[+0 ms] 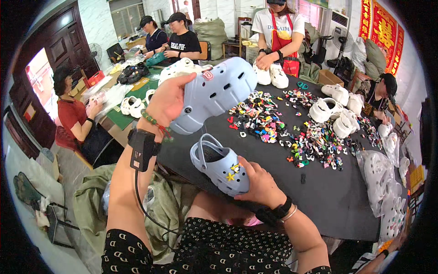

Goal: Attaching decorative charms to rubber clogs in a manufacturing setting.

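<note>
My left hand [169,101] is raised and closed on a light blue foam clog [223,93], which is tilted with its holed side in view. A small pink-red charm [208,75] sits on that clog near my thumb. Lower down, my right hand [261,181] grips the toe end of a second light blue clog [207,157] at the table's near edge. Its heel strap stands up toward the upper left. On its top are a yellow star charm [231,176] and another small yellow-and-white charm [236,168]. My fingers under both clogs are partly hidden.
Piles of small colourful charms [262,118] cover the middle of the black table [292,201]. White clogs [344,123] stand among them, and bagged white clogs [378,178] lie along the right edge. Several people [280,34] work around. Green sacks [98,205] lie at lower left.
</note>
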